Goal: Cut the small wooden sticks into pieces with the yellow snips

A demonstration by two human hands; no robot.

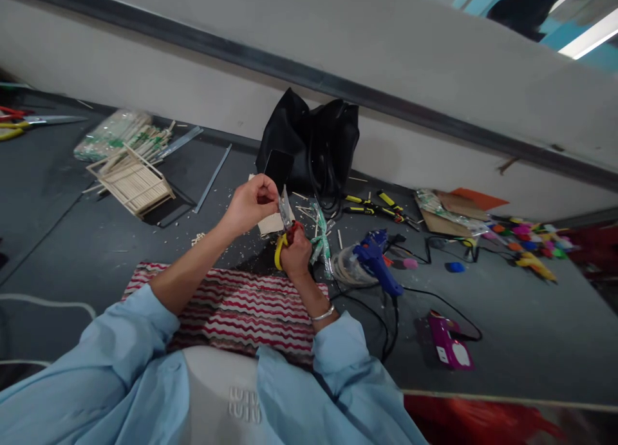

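My right hand (295, 252) grips the yellow and red handles of a pair of scissors (284, 229), its blades pointing up. My left hand (251, 203) is closed just above, fingertips pinched at the blades on something too small to make out. Both hands hover over a grey table (72, 239), above a red and white striped cloth (241, 306). A thin silver bracelet sits on my right wrist.
A black bag (309, 145) stands behind the hands. A blue glue gun (376, 261) with black cords lies right, beside yellow-handled pliers (371, 208), a magenta box (448, 343) and colourful small pieces (526, 242). A stick-built frame (132, 184) and packed sticks (113, 132) lie left.
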